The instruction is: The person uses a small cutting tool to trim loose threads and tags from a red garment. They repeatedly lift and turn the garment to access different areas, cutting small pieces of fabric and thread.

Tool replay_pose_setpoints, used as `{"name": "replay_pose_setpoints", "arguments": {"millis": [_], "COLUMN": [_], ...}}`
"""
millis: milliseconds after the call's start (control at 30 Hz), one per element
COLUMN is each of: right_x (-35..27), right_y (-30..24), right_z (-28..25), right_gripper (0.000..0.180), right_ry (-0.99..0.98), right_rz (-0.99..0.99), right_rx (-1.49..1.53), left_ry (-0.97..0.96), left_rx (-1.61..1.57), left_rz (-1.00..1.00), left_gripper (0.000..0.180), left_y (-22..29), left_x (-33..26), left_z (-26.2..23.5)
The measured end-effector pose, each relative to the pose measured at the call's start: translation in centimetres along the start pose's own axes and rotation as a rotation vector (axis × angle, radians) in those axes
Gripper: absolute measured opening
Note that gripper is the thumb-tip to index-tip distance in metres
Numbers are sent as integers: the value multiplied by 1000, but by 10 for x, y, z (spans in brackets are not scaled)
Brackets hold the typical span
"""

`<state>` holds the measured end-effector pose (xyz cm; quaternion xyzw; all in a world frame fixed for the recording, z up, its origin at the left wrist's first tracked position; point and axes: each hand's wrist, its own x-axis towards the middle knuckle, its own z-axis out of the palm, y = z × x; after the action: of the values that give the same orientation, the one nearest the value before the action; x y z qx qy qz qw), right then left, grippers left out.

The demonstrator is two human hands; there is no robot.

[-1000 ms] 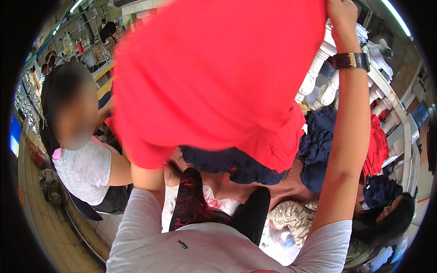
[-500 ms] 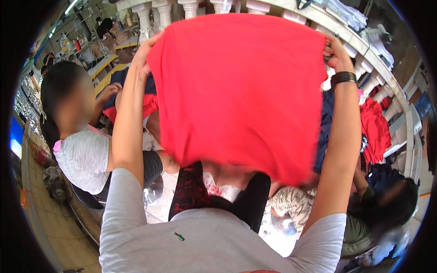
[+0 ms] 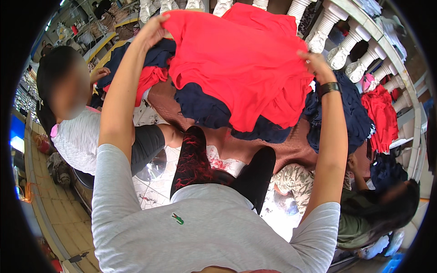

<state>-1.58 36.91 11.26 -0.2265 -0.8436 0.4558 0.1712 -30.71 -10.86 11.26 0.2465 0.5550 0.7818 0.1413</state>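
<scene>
I hold the red garment point(image 3: 241, 68) spread out in front of me, above a heap of dark blue clothes point(image 3: 205, 109) and other red pieces on a brown cloth point(image 3: 268, 148). My left hand point(image 3: 152, 29) pinches its upper left corner, fingers closed over the edge of the fabric. My right hand point(image 3: 316, 66) grips the right edge lower down, fingers curled into the cloth, a dark watch point(image 3: 328, 87) on that wrist. The garment's long axis runs from my left hand across to my right, sloping down toward the right; its loose lower part hangs toward me and folds over the blue clothes. Both my arms are stretched forward and apart.

Just left of my left arm sits a person in a light grey top point(image 3: 77, 136), one hand at the edge of the heap. Low on the right another person in an olive top point(image 3: 359, 223) bends forward. Behind the heap runs a row of white balusters point(image 3: 346, 45), with more red clothes point(image 3: 382, 113) hanging near them.
</scene>
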Motion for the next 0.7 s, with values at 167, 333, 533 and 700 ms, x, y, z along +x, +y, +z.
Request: {"name": "replay_pose_setpoints", "arguments": {"millis": [167, 333, 533, 700], "right_x": [-4, 12, 2, -54], "right_y": [-63, -65, -87, -149], "right_z": [-45, -71, -69, -85], "right_gripper": [36, 39, 34, 18], "right_ry": [-48, 329, 248, 303], "right_rz": [-358, -308, -454, -688], "right_rx": [809, 421, 343, 501], "left_ry": [20, 137, 367, 339], "left_rx": [-141, 31, 140, 405], "left_rz": [308, 468, 674, 1082], "left_gripper": [30, 25, 21, 23], "left_y": [80, 113, 136, 187], "left_x": [-21, 1, 2, -32], "left_z": [25, 27, 21, 46]}}
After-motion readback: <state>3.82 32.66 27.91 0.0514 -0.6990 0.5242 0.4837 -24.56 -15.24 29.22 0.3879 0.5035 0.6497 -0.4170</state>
